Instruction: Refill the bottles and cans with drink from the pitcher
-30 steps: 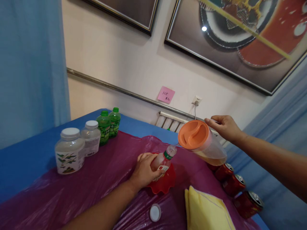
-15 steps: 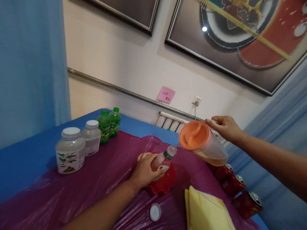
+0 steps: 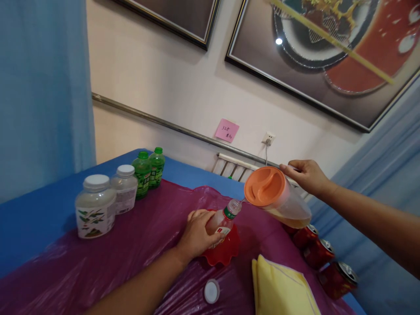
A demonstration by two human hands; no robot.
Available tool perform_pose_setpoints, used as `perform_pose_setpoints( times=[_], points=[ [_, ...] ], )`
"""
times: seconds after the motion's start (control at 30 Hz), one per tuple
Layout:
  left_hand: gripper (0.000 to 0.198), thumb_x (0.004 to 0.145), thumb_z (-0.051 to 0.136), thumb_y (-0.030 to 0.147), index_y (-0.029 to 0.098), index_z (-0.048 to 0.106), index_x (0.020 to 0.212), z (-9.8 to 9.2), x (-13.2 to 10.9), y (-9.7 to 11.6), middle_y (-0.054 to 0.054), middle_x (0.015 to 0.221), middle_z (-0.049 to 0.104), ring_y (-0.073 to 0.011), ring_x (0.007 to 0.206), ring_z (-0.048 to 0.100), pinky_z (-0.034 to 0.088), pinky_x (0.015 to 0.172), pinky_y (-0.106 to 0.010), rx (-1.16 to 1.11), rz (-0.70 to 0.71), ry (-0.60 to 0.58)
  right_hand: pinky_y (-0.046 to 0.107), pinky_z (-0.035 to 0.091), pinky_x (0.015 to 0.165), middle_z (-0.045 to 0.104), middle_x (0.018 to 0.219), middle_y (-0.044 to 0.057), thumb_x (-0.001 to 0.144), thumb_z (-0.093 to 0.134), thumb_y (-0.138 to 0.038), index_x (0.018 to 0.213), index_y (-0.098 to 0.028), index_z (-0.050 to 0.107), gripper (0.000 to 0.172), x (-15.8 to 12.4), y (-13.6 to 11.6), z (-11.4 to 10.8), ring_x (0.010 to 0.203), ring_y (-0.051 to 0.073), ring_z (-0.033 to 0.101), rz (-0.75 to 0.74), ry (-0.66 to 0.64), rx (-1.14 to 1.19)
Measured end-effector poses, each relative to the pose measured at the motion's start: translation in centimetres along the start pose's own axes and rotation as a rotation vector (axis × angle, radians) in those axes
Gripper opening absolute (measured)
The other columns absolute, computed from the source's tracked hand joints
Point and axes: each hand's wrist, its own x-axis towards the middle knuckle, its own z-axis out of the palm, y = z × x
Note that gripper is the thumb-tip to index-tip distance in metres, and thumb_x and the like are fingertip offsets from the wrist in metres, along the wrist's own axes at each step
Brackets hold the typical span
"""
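My left hand is wrapped round a clear bottle with a green neck band, tilted over a red scalloped bowl. Its mouth is uncapped. My right hand grips the handle of a clear pitcher with an orange lid. The pitcher is tipped toward the bottle, its spout at the bottle mouth, and a thin stream shows between them. Pale amber liquid lies along the pitcher's lower side. A white cap rests on the purple plastic sheet near my left forearm.
White-lidded jars and green bottles line the left side. Red cans stand along the right edge. A folded yellow cloth lies in front. Behind the blue table are a metal rail and a wall.
The view has shifted very slightly. Both hands, the bottle and the tipped pitcher hold nearly the same positions.
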Motion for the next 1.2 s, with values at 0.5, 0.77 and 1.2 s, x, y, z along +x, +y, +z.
perform_pose_setpoints(
  times=[0.5,0.77,1.2],
  points=[
    [0.059,0.069,0.083,0.053,0.023,0.070,0.118,-0.21,0.00,0.21,-0.008,0.116,0.073,-0.0311,0.112,0.062,0.041,0.104,-0.047,-0.008,-0.003,0.001,0.029,0.019,0.049,0.026,0.052,-0.004,0.081,0.052,-0.077,0.053,-0.024,0.031,0.063,0.16,-0.05,0.17,0.051,0.011,0.026,0.005,0.004,-0.018],
    [0.057,0.069,0.083,0.054,0.024,0.071,0.116,-0.18,-0.03,0.19,-0.007,0.115,0.073,-0.0312,0.111,0.062,0.041,0.103,-0.047,-0.007,0.005,0.022,0.029,0.020,0.049,0.026,0.052,-0.004,0.080,0.050,-0.079,0.053,-0.024,0.033,0.063,0.14,-0.25,0.13,0.051,0.011,0.026,0.003,-0.004,-0.025],
    [0.060,0.069,0.083,0.054,0.024,0.070,0.119,0.04,-0.02,-0.08,-0.008,0.116,0.072,-0.0314,0.112,0.062,0.041,0.103,-0.047,-0.001,0.009,0.013,0.029,0.019,0.049,0.025,0.052,-0.004,0.080,0.051,-0.077,0.053,-0.024,0.031,0.063,0.24,0.15,0.27,0.051,0.011,0.026,0.011,0.000,-0.013]
  ],
)
